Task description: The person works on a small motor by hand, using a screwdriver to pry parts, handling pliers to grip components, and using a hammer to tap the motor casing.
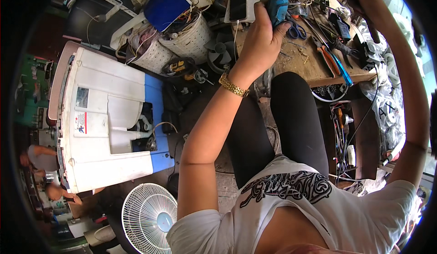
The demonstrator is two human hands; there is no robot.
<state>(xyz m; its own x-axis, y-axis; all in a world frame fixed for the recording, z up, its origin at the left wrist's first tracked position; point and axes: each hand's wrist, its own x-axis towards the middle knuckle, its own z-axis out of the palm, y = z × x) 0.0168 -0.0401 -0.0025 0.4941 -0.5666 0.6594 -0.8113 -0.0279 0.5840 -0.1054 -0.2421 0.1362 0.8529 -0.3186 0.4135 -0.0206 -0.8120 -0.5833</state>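
Far: teal tool [278,4], matt plastic casing; bench [310,71], rough bare wood. Left: white-and-blue housing [102,78], smooth plastic look. Wristband [233,86]: glossy gold-toned metal. Near: shirt [350,213], matt cloth.

A cluttered workshop, to judge by the littered wooden bench [304,71], pliers [328,61], teal power tool [278,4] and bare fan blades [220,52]

Left arm [211,124] and right arm [407,67] were both reaching way out front
Left elbow [198,161] was a bit bent, left hand [264,37] curled, thumb [282,30] poking out; the other arm arced wide, right hand [359,1] dark and partly cut off, so tbh couldn't tell its grip.
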